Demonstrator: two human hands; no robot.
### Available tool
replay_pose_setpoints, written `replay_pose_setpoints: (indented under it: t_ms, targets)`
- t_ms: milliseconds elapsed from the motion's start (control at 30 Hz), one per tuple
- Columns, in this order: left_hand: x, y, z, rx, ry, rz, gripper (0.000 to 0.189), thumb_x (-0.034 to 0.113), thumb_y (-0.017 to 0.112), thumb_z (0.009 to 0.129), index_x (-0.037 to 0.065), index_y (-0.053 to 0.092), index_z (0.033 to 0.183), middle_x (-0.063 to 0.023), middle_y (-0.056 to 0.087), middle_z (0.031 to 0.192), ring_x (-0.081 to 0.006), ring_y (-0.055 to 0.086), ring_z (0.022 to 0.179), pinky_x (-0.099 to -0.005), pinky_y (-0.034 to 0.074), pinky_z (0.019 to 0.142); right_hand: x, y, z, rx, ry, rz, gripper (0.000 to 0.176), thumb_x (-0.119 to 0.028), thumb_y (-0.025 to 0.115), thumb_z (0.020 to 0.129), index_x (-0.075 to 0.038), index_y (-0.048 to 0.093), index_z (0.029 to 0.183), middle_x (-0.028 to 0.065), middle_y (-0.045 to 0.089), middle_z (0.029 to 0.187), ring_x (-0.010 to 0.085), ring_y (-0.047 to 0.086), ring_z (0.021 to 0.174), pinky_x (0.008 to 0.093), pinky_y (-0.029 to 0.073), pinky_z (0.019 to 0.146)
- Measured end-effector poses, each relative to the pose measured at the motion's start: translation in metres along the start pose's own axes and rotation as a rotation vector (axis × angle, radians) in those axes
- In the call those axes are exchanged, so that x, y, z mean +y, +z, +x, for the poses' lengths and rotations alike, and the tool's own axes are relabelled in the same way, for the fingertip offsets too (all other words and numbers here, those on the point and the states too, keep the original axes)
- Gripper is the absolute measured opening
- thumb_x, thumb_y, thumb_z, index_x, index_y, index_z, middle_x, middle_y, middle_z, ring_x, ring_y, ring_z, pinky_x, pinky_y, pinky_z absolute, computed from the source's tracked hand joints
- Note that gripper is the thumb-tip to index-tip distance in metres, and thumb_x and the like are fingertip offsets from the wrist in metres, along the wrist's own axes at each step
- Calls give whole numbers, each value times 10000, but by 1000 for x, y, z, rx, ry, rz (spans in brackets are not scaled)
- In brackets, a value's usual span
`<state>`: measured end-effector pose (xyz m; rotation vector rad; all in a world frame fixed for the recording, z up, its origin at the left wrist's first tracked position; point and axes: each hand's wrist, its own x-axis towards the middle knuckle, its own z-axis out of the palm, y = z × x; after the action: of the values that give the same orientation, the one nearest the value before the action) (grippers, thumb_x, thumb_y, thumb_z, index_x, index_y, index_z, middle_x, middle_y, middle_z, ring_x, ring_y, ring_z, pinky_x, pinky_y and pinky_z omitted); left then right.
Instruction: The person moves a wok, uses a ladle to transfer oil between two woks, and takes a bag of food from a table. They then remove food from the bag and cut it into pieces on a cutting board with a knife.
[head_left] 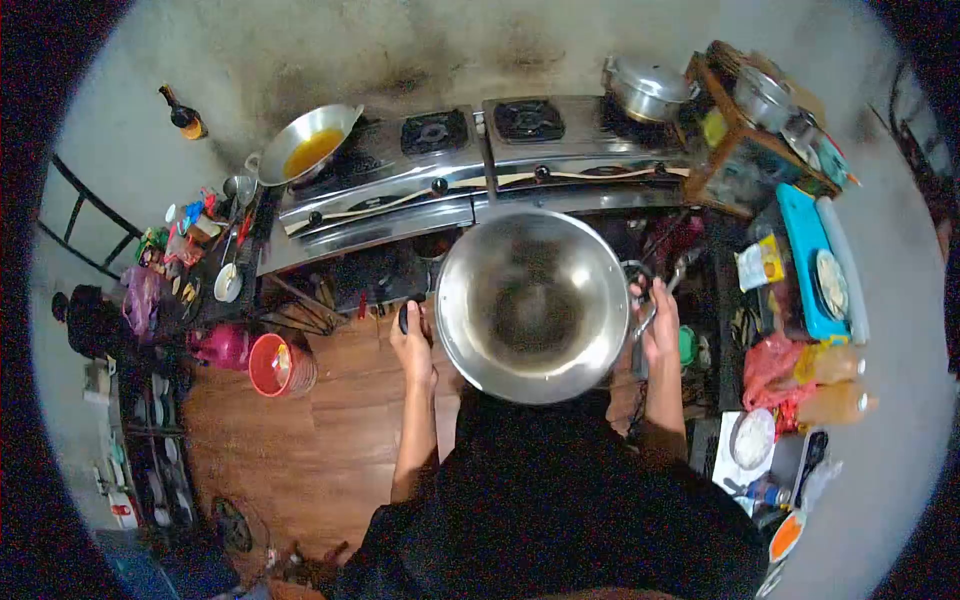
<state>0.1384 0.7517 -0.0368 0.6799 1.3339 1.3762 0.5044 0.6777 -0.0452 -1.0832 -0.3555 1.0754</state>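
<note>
A wide steel wok (590, 350) hangs in front of my body, its hollow facing up and its inner bottom darkened. On its left side, my left hand (412, 350) is closed around a black handle, thumb on top; the joint with the wok is hard to see. My right hand (658, 325) is closed at the dark loop handle (634, 270) on the opposite side. A metal spoon-like utensil (682, 268) also sticks up from my right hand.
Ahead stands a gas stove (380, 200) carrying a pan of yellow oil (312, 152) at left and a lidded pot (650, 90) at right. A red bucket (275, 365) is on the floor. A blue tray (800, 250) and oil bottles (830, 402) line the right side.
</note>
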Motion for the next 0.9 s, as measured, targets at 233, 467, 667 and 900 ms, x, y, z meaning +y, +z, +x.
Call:
replay_pose_setpoints:
  t_ms: [233, 467, 667, 900]
  targets:
    - [20, 25, 119, 123, 320, 545, 443, 402, 439, 955, 15, 536, 763, -20, 496, 598, -106, 463, 528, -262, 368, 501, -16, 119, 169, -55, -12, -210, 277, -325, 634, 870, -83, 543, 970, 11, 591, 922, 110, 561, 842, 256, 439, 689]
    - [7, 39, 264, 116, 248, 620, 518, 426, 422, 946, -66, 569, 1021, -148, 585, 832, -259, 538, 749, -364, 432, 739, 5, 235, 334, -185, 158, -265, 288, -365, 597, 883, -105, 543, 995, 28, 610, 917, 113, 564, 792, 273, 442, 644]
    - [36, 69, 337, 56, 27, 304, 492, 429, 436, 952, -7, 487, 1175, -42, 542, 794, -119, 485, 607, -254, 421, 523, 28, 335, 448, -215, 101, -113, 241, -335, 624, 873, -124, 523, 930, -19, 535, 841, 139, 596, 849, 316, 473, 676]
    - [34, 92, 401, 60, -3, 97, 360, 399, 462, 952, 48, 488, 1027, -1, 482, 646, -75, 461, 475, -208, 348, 385, 72, 376, 552, -203, 171, -63, 250, -279, 578, 901, -145, 468, 721, 23, 610, 834, 153, 625, 885, 358, 525, 796]
